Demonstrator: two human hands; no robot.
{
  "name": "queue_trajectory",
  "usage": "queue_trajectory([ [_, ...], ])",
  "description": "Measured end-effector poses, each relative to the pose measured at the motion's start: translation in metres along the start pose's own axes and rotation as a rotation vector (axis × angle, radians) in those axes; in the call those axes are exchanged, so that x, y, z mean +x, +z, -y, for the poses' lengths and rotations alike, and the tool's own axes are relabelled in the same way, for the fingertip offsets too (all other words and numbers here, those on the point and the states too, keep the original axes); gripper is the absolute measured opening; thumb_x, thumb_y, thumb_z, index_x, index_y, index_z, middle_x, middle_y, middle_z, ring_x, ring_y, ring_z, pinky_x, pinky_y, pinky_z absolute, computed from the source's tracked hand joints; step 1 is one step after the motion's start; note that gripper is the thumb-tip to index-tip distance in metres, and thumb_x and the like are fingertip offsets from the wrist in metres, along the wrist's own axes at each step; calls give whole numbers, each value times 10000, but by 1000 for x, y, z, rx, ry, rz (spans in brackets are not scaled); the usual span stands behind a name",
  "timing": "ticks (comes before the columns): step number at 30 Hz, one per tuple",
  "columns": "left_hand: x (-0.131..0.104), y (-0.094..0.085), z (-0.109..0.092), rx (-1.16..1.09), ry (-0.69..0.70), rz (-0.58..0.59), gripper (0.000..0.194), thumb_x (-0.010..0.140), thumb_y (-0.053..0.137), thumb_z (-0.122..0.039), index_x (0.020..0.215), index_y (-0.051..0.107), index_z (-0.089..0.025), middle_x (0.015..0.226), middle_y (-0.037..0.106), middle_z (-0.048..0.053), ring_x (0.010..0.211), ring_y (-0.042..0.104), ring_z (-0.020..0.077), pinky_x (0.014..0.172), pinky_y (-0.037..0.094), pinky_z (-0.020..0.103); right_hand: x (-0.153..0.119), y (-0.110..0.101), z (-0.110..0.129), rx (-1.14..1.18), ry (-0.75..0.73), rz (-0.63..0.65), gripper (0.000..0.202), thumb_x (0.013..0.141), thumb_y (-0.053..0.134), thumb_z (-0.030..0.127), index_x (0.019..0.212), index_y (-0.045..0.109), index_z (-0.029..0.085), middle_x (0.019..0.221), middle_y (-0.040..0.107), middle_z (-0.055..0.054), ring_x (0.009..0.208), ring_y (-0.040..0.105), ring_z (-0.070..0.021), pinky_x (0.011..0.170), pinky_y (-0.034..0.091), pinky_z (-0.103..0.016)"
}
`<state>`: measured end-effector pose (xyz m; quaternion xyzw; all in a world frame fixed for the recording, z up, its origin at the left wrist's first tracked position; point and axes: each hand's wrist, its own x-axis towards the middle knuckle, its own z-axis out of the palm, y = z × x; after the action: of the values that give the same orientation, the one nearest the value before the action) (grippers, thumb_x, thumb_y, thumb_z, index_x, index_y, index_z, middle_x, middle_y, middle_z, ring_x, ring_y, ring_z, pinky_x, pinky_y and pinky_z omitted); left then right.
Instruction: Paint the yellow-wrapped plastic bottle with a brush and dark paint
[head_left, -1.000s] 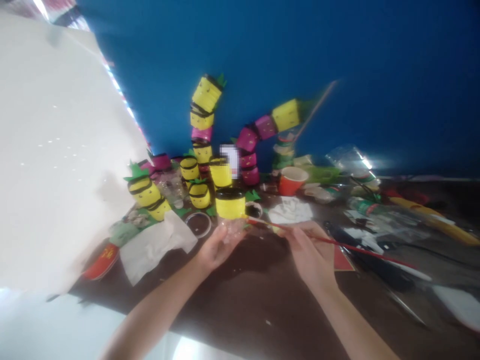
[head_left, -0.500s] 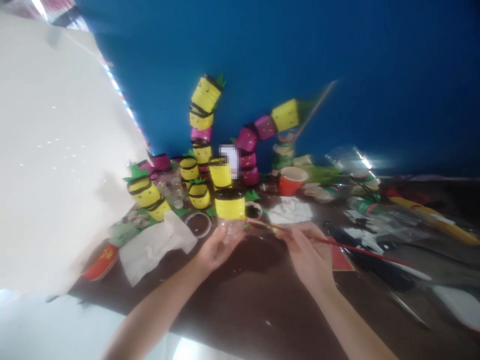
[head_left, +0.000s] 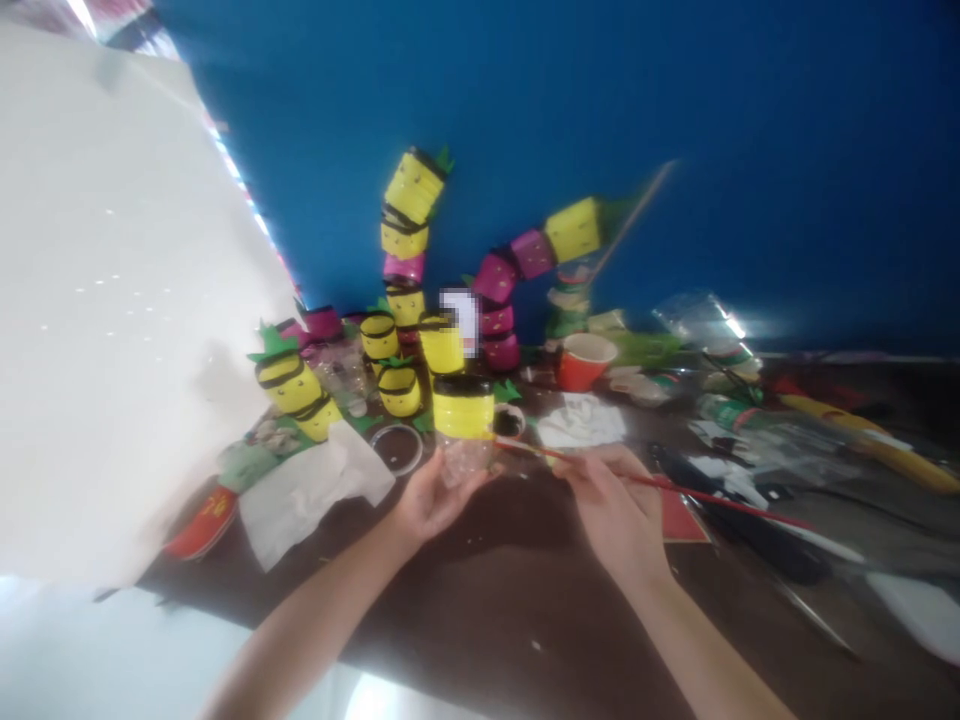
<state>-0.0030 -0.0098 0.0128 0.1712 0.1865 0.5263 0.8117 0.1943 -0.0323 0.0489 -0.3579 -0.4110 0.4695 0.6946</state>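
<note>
One clear plastic bottle section with yellow band and black rim [head_left: 463,412] is held upright over the dark brown table [head_left: 480,610] by the left hand [head_left: 435,502], fingers half curled around its base; right hand [head_left: 619,505], pinched closed, grips a thin red stick [head_left: 705,494], tip near the band's lower edge, contact unconfirmed

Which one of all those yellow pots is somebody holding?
The black-rimmed yellow pot with the see-through bottom, held in the left hand. No hand touches the other yellow pots.
</note>
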Motion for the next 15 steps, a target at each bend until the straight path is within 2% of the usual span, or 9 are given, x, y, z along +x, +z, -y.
queue_trajectory([
  [6, 0, -4, -1, -4, -66, -5, 512, 826, 589, -401, 1250, 539, -119, 1129, 667, 127, 1116, 594, 266, 1030, 411, 381, 1, -1, -3, -10, 12, 9, 150, 779, 681, 352, 710, 626, 231, 692, 685, -1, 664, 676, -150, 711, 566, -313],
  [12, -1, 4, -5, -37, -58, -14, 513, 788, 639, -403, 1201, 573, -106, 1062, 690, 107, 978, 648, 229, 945, 477, 347, 6, -4, -2, 27, -47, -90, 143, 734, 728, 329, 681, 647, 224, 636, 673, 19, 636, 665, -122, 684, 553, -252],
  [15, -1, 5, -5, -34, -54, -20, 497, 816, 606, -399, 1233, 554, -132, 1089, 682, 104, 992, 642, 223, 948, 469, 343, 4, -4, 0, 62, 1, -29, 148, 743, 720, 341, 684, 644, 228, 678, 697, 8, 652, 672, -129, 679, 554, -257],
])
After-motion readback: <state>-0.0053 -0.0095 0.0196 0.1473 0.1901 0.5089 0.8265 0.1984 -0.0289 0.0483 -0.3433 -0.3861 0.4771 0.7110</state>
